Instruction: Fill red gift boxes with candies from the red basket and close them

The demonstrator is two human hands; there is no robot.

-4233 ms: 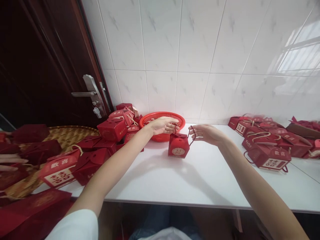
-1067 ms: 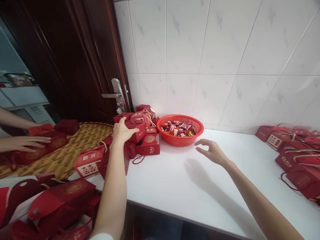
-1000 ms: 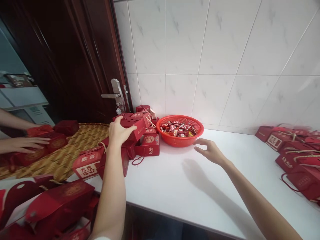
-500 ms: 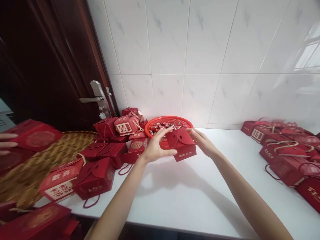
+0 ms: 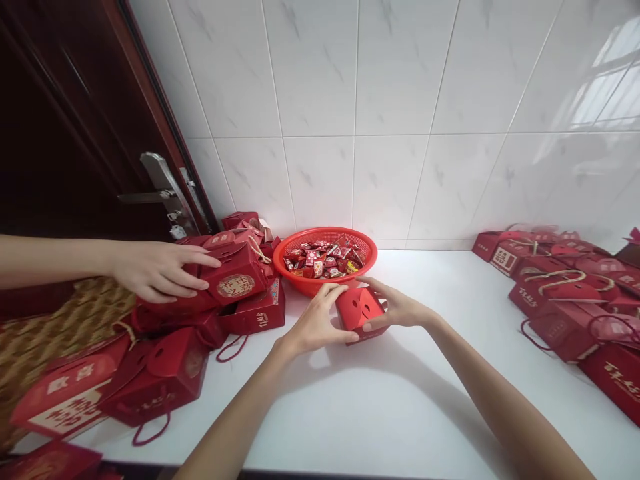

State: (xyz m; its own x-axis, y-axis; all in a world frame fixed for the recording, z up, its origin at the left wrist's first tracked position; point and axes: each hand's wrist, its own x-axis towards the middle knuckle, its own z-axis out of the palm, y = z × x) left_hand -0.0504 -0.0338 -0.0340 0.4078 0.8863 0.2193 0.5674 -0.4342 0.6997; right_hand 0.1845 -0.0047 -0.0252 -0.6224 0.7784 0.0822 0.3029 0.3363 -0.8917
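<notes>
A small red gift box (image 5: pixel 356 308) with two round holes in its folded top is between my hands, low over the white table. My left hand (image 5: pixel 320 319) grips its left side, thumb along the near lower edge. From the right, my right hand (image 5: pixel 395 308) closes on the box, with its thumb on the front and fingers behind. Just beyond them stands a red plastic basket (image 5: pixel 369 257) with small wrapped candies (image 5: pixel 325 259) in it.
Red gift boxes (image 5: pixel 183 363) are piled at the left, partly by a woven tray (image 5: pixel 65 333). Another person's hand (image 5: pixel 160 270) rests against a box (image 5: pixel 237 270) on that pile. More boxes (image 5: pixel 565 327) line the right side. A tiled wall stands behind, a door at left.
My hands have brought the red box lower, toward the table, and its top now faces me more. The other person's hand has come in from the left with a box onto the pile.
</notes>
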